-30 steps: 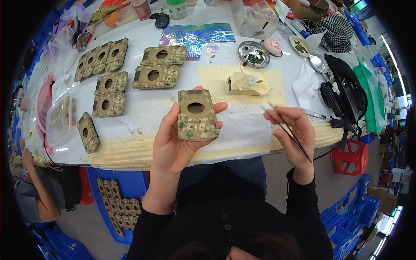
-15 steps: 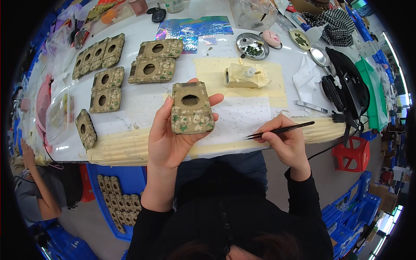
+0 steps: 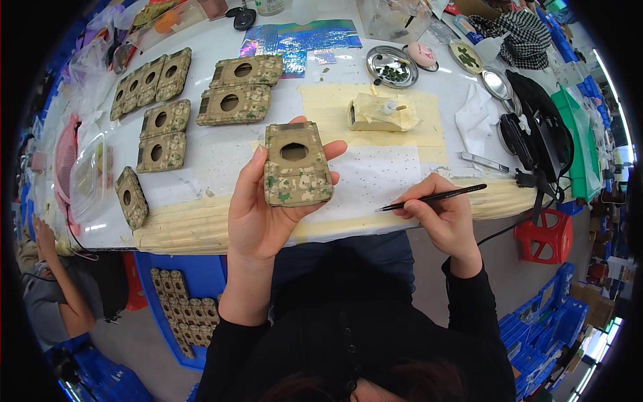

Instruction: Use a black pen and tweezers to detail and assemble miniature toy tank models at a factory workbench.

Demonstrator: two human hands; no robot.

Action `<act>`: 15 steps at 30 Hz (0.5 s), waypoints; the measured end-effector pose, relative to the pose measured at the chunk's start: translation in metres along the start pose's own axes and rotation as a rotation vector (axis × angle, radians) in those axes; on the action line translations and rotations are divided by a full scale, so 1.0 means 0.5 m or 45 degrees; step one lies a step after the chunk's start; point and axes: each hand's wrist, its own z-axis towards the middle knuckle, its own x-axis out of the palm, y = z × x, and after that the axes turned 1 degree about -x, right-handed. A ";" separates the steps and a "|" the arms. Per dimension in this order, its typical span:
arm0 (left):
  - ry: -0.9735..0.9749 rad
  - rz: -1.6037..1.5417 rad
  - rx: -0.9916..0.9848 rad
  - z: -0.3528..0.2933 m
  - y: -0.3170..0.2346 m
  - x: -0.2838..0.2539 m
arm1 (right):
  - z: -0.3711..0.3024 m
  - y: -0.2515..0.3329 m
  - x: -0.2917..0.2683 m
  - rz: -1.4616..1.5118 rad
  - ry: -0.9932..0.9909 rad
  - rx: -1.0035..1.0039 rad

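In my left hand [image 3: 258, 208] is a camouflage-painted model tank hull [image 3: 299, 182] with a round hole in its top. The fingers support it from beneath and the thumb presses its left edge. My right hand [image 3: 439, 216] pinches black tweezers [image 3: 445, 195], their tips close together and pointing left, apart from the hull. Beneath the tips lies a white sheet [image 3: 375, 175] dotted with small dark specks. Behind it, a tape-covered block [image 3: 376, 115] with a small white cup [image 3: 389, 107] rests on yellow masking tape.
More camouflage hulls [image 3: 236, 106] stand in groups on the table's left side. Others fill a blue tray [image 3: 207, 273] below the edge. A metal dish [image 3: 392, 67] of green bits, a metal tool [image 3: 483, 161] and a black bag [image 3: 546, 127] lie right. Another person's arm [image 3: 67, 288] shows left.
The tweezer tips, slightly apart before, now sit together. My hands and the hull have barely moved; the table's contents shift slightly in view.
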 end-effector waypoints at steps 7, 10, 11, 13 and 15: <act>0.008 -0.009 -0.005 0.000 -0.002 0.001 | 0.000 -0.001 -0.001 -0.003 0.007 0.007; -0.003 -0.005 -0.003 0.000 -0.002 0.002 | 0.001 -0.001 -0.002 0.019 0.005 0.008; 0.000 -0.005 -0.002 0.000 -0.001 0.002 | 0.001 0.001 -0.001 0.028 0.000 0.011; 0.004 -0.004 0.001 0.001 -0.001 0.001 | 0.001 0.002 0.000 0.035 -0.007 0.021; -0.002 0.004 0.003 -0.001 -0.001 0.000 | 0.001 0.001 0.000 0.039 -0.005 0.033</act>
